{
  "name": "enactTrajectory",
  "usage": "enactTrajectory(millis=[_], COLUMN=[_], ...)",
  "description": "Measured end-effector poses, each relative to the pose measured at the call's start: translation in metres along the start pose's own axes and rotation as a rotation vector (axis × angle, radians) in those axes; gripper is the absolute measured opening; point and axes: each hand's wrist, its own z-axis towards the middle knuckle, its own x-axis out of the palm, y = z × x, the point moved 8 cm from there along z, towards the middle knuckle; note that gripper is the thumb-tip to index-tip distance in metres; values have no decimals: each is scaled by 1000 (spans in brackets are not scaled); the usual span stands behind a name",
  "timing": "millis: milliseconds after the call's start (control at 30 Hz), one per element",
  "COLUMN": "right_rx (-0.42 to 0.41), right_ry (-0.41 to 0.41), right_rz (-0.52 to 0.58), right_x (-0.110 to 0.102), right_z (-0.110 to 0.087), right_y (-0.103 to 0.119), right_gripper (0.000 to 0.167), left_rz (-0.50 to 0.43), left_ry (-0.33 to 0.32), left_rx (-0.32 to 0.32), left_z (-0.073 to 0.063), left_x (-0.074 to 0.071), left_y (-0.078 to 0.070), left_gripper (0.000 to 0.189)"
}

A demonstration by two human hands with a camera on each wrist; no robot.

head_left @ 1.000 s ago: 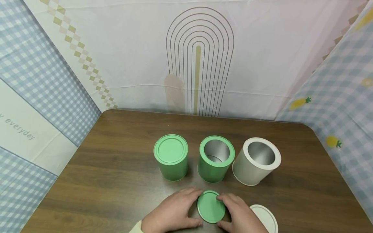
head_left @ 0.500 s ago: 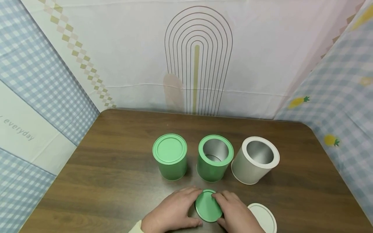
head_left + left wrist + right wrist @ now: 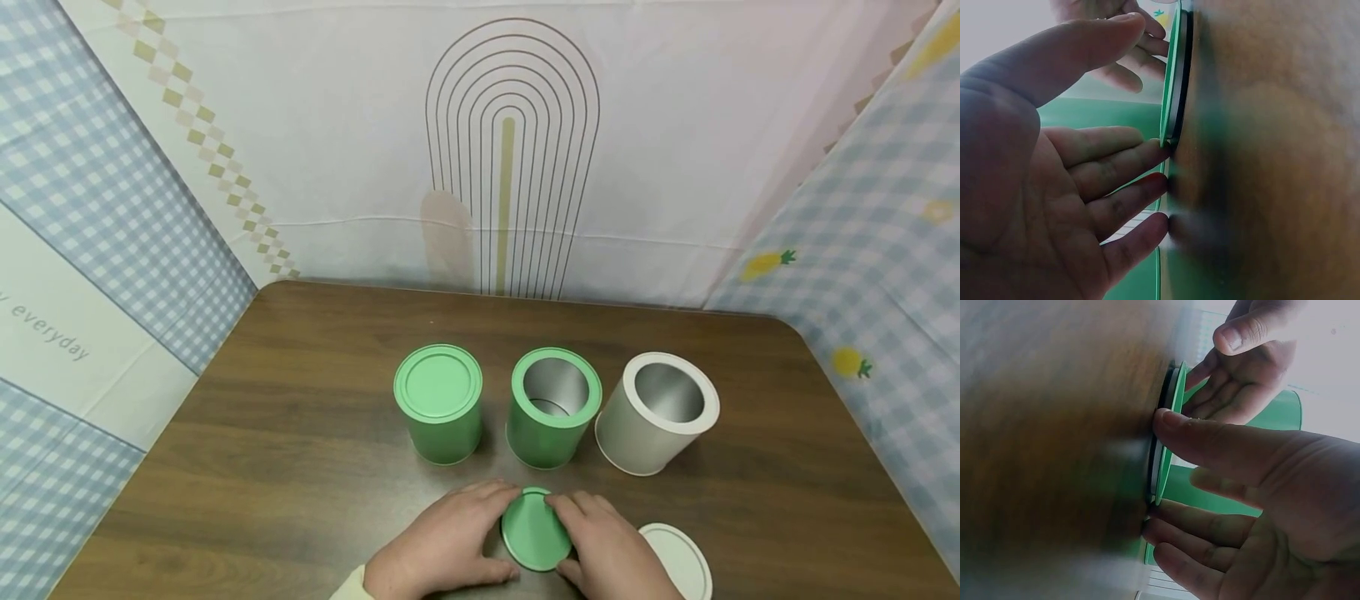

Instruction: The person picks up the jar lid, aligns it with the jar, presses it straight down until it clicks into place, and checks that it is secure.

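Observation:
A round green lid lies on the brown table in front of the cans. My right hand grips its right side, thumb on the near rim and index finger over the far edge; in the right wrist view the thumb covers part of the rim. On the other side, my left hand has its fingers extended, with fingertips right at the lid's edge and the thumb apart from it. Just behind the lid stands an uncovered green can, its silvery inside showing.
Left of the uncovered can is a green can with its lid on. An uncovered white can stands to the right. A white lid lies beside my right hand. Patterned cloth hangs behind the table.
My right hand has moved left and closed in on the green lid's rim, and the lid has shifted slightly left. My left hand has barely moved. The cans stay put.

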Motion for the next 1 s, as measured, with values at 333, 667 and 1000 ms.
enactTrajectory(millis=[333,667,1000], right_rx=[-74,-91,-91], right_ry=[-71,-92,-121], right_rz=[-33,38,73], right_x=[-2,-6,-8], right_z=[-4,-6,-6], right_y=[3,1,-2], right_gripper=[63,64,63], left_rz=[-8,21,17], left_ry=[-1,-5,-2], left_rx=[-30,-66,-92], left_z=[-1,1,2], left_x=[0,0,3], left_y=[3,6,11], left_gripper=[70,63,60])
